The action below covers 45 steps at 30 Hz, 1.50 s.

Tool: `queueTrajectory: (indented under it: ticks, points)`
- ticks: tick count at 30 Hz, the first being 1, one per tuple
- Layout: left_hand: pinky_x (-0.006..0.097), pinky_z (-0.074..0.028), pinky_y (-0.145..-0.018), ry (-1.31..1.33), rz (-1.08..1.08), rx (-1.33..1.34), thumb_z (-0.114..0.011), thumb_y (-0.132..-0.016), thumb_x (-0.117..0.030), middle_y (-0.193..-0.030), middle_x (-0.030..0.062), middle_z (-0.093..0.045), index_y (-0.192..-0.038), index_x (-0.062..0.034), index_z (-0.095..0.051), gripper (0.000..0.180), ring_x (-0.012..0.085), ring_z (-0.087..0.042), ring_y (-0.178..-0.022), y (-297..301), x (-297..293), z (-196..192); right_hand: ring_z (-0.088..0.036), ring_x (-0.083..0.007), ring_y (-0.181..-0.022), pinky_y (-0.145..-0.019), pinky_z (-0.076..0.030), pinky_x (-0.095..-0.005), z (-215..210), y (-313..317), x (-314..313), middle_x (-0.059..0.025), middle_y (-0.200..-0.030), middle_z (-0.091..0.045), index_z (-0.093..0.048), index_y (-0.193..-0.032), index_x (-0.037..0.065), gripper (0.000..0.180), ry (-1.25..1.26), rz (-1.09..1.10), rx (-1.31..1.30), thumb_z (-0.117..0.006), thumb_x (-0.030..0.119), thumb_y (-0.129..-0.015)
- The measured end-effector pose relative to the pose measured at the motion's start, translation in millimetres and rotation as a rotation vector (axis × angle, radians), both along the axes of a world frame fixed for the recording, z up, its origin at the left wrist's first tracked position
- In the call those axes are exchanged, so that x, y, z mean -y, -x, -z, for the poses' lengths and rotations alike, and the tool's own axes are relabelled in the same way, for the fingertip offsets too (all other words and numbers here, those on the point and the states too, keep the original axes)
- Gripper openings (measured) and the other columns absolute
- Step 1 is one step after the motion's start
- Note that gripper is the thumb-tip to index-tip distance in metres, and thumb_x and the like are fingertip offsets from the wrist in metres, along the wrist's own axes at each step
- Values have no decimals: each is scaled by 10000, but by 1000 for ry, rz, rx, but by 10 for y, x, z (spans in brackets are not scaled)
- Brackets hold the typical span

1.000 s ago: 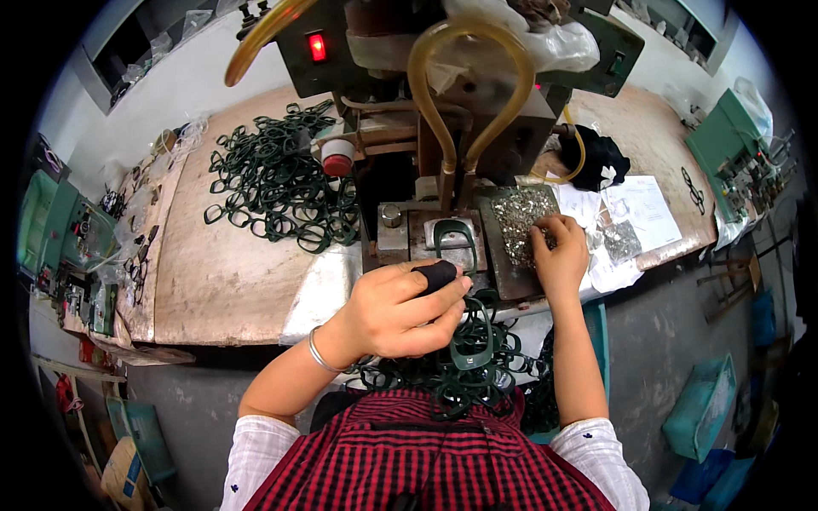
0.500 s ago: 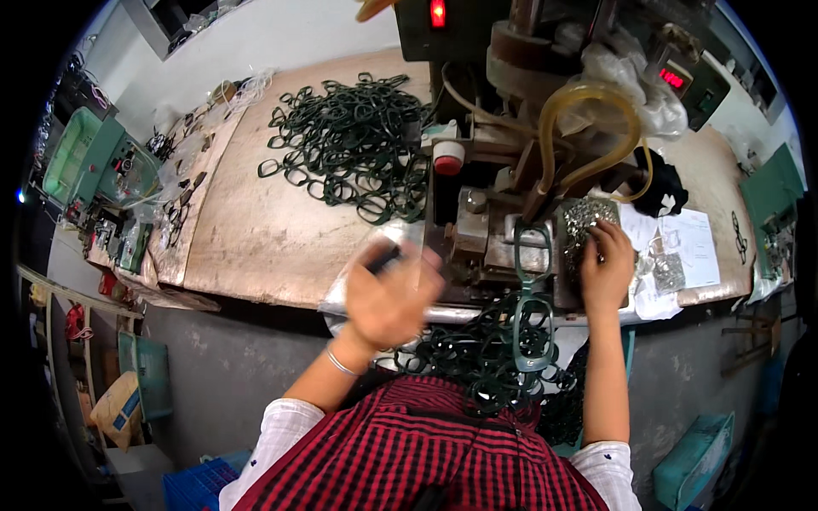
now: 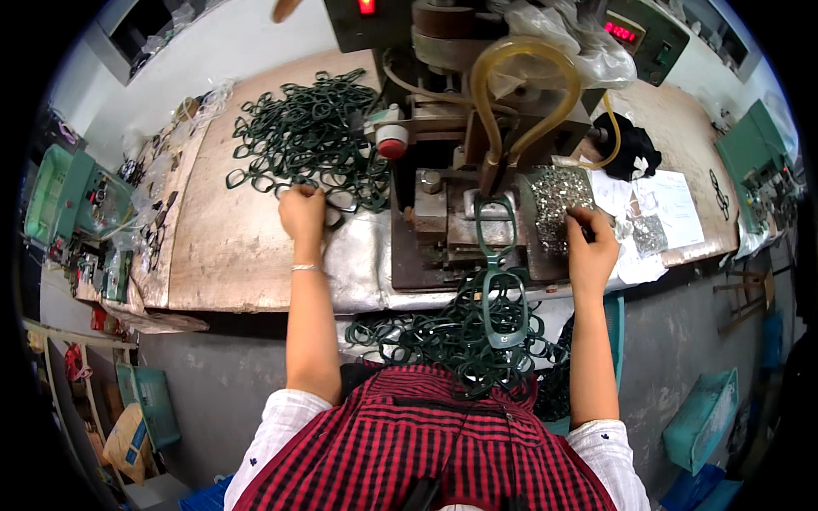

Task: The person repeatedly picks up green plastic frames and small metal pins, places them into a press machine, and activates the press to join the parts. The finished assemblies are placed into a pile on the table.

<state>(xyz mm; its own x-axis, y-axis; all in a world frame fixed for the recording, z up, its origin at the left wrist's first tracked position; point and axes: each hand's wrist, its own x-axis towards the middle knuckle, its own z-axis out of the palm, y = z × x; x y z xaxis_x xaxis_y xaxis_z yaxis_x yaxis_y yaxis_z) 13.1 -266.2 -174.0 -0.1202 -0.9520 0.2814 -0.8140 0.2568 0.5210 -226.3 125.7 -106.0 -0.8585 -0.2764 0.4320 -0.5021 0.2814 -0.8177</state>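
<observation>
My left hand (image 3: 302, 213) is closed at the near edge of a heap of dark green eyeglass frames (image 3: 311, 128), its fingers on one frame (image 3: 342, 202) there. At the press machine (image 3: 447, 226), a single green eyeglass frame (image 3: 504, 342) hangs lengthwise from the work block, one rim at the block and the other toward me. My right hand (image 3: 592, 255) is by a tray of small shiny metal parts (image 3: 558, 200). Its thumb and forefinger are drawn together at the tray's right side; anything between them is too small to make out.
More green frames (image 3: 426, 332) pile up in front of me below the table edge. A yellow hose (image 3: 524, 47) loops over the press, beside a red button (image 3: 392, 146). Papers (image 3: 669, 204) and a black cloth (image 3: 626, 146) lie on the right. Green machines stand at both sides.
My left hand has moved left and away from me, from before the press to the heap. My right hand has stayed at the metal parts, now nearer the tray's edge. The view has shifted.
</observation>
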Motion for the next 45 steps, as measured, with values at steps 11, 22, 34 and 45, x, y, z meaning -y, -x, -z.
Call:
queueTrajectory:
  ticks: [11,22,34,45]
  points:
    - [301,-554,-668,-208,653,-1278,-555,-979,-38,-913,77,-611,-1039,-28,-528,66,170,-634,-826,65,-1005,-992,-627,-124,-888,-871,-462,-255,-772,-568,613,-67,-892,-685,-582,-1156,-54,375,337,-472,288,-705,15,-809]
    - [425,-633,-801,162,1146,-1323,-568,-923,102,-1031,149,-638,-1095,18,-482,210,221,-668,-937,474,-1774,-2048,-607,-138,-1017,-966,-432,-279,-1002,-804,694,-89,-925,-690,-424,-1334,-90,608,524,-540,561,-698,-12,-797]
    - [290,-517,-529,827,1541,-426,-774,-691,23,-1049,131,-721,-831,-57,-598,239,232,-702,-753,292,-2025,-1659,-553,-367,-1197,-1001,-445,-460,19,66,-25,-177,-1171,-652,-712,-925,56,153,-455,84,-468,-722,120,-786]
    - [310,-535,-538,964,1556,-446,-752,-683,-64,-919,81,-723,-795,-58,-614,177,189,-613,-609,521,-2031,-1438,-658,-324,-924,-861,-499,-392,74,264,12,-154,-932,-715,-732,-967,28,170,-237,35,-187,-698,152,-855]
